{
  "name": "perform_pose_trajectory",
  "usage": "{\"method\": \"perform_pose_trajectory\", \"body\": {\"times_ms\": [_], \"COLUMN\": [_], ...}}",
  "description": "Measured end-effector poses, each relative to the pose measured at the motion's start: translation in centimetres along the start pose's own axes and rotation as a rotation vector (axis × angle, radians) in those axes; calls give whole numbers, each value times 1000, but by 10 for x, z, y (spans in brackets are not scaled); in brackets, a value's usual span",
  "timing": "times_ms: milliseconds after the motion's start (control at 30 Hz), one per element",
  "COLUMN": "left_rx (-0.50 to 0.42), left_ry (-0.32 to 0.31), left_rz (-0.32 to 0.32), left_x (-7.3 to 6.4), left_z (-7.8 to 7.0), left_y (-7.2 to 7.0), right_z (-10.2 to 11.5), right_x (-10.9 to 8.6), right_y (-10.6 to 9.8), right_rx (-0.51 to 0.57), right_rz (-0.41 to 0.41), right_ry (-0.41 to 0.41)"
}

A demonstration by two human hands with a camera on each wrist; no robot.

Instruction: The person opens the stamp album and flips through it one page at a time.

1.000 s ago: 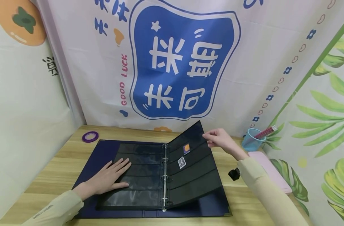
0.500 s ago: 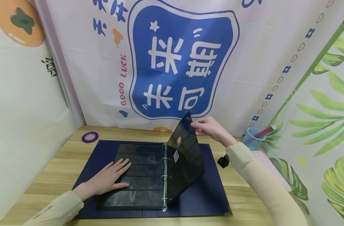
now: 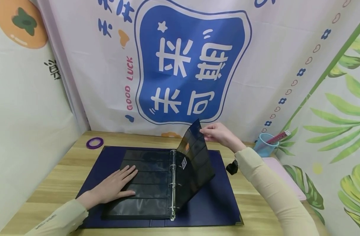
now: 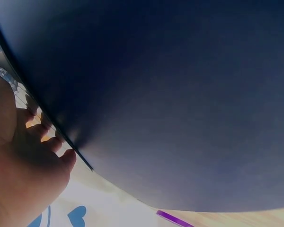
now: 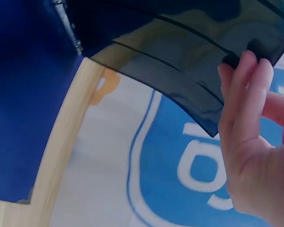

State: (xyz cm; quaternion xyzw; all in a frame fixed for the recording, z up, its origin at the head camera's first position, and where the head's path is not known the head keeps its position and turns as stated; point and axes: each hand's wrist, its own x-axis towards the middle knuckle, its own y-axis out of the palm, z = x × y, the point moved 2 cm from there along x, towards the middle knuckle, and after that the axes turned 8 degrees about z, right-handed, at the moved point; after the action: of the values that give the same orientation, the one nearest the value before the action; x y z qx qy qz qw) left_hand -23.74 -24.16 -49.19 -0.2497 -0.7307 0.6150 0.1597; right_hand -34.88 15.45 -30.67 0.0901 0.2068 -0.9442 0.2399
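Note:
A dark blue ring binder (image 3: 224, 196) lies spread on the table, with metal rings (image 3: 173, 185) down its middle. My right hand (image 3: 219, 132) pinches the outer edge of a black pocket page (image 3: 197, 164) near its top corner and holds it raised, as the right wrist view also shows. That page bends and is partly see-through. A small stamp with a white border (image 3: 184, 163) shows on it, and an orange one (image 3: 187, 147) only faintly. On the left-hand pocket pages (image 3: 150, 183) my left hand (image 3: 113, 185) rests flat with fingers spread.
A purple roll of tape (image 3: 95, 143) lies at the back left of the wooden table (image 3: 47, 183). At the back right stands a blue cup (image 3: 264, 146) with several pencils (image 3: 278, 137). A pink flat case (image 3: 286, 175) lies in front of it, partly behind the right sleeve.
My right hand has lifted the pocket page and swung it leftward towards the rings, baring the right inside cover. In the last half second it barely moves. The left hand stays in place.

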Motion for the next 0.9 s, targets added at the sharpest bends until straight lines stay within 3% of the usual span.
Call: {"method": "perform_pose_trajectory", "body": {"times_ms": [200,633,900], "left_rx": [8,24,20], "left_ry": [9,5,21], "left_rz": [-3,-23,-29], "left_x": [0,0,-1], "left_z": [0,1,0], "left_y": [0,2,-2], "right_z": [-8,18,10], "right_x": [-3,-3,2], "right_y": [-8,7,10], "right_rx": [16,23,127], "right_rz": [8,44,37], "right_ry": [38,-14,33]}}
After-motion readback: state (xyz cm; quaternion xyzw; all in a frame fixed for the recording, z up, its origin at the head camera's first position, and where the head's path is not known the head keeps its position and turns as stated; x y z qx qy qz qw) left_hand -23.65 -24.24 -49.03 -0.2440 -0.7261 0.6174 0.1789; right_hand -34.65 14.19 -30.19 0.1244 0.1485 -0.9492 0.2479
